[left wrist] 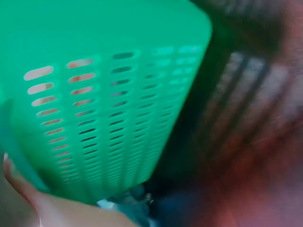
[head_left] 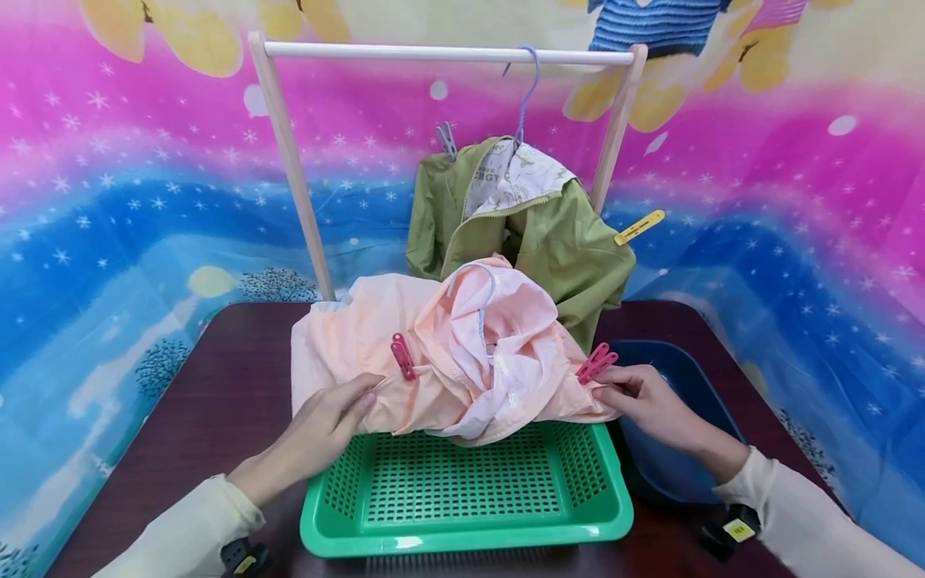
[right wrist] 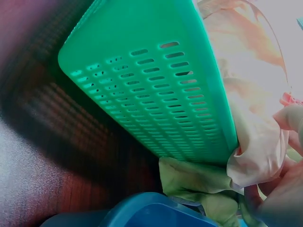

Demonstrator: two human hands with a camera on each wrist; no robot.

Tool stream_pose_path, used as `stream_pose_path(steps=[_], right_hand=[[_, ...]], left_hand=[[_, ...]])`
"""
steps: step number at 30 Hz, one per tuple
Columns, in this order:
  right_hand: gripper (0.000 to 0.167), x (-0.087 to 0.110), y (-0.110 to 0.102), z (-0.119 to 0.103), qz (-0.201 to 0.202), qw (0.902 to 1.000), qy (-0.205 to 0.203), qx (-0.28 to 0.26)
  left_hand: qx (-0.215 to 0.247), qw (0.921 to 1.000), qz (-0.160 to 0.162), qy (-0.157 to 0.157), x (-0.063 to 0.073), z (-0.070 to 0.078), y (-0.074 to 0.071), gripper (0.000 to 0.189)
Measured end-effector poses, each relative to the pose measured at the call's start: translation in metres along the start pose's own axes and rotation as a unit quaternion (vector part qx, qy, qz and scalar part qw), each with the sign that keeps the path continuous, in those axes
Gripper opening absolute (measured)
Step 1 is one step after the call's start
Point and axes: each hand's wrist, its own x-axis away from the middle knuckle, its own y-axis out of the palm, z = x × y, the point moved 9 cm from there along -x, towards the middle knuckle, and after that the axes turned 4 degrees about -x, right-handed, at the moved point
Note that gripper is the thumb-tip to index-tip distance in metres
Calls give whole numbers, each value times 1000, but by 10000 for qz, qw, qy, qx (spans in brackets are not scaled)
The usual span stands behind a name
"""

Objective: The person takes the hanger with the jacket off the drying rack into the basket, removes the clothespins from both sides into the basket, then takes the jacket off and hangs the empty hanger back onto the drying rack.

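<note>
Apparently approx. half done: olive-green zip jacket (head_left: pixel 571 249) hangs from white bar (head_left: pixel 397 52); pale-pink cloth garment (head_left: pixel 332 345), 2 red plastic pegs (head_left: pixel 402 356) on, unhung over green plastic basket (head_left: pixel 462 543), pinched by L hand (head_left: pixel 321 425) + R hand (head_left: pixel 654 405).

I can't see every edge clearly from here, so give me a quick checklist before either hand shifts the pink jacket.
1. Right hand holding the pink jacket: ok, thumb and fingers pinch its edge.
2. Left hand holding it too: cannot tell; fingertips meet the cloth, but a firm pinch is not clear.
3. Red pegs on the pink jacket: ok, two are on it, one near each hand.
4. Far rim of the green basket in sight from the head view: not ok, the pink jacket covers it.
5. Green jacket hung up: ok, its hanger hooks over the rail.
</note>
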Motion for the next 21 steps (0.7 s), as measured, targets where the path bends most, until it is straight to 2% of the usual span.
stream_pose_path(steps=[5,8,12,16,21], right_hand=[[18,3,0,2,34,9999,58,133],[18,4,-2,4,46,9998,101,156],[16,6,-3,3,63,9996,206,196],[20,7,-4,-3,113,9992,326,214],[28,6,-11,-19,339,9993,86,89]], left_hand=[[34,9996,-181,-221,-2,3,-5,31],[171,9989,-172,-410,-2,4,-5,30],[158,9987,133,-474,1,3,-4,27],[-41,9980,493,-400,5,2,-4,26],[-130,9963,830,-195,8,4,-5,26]])
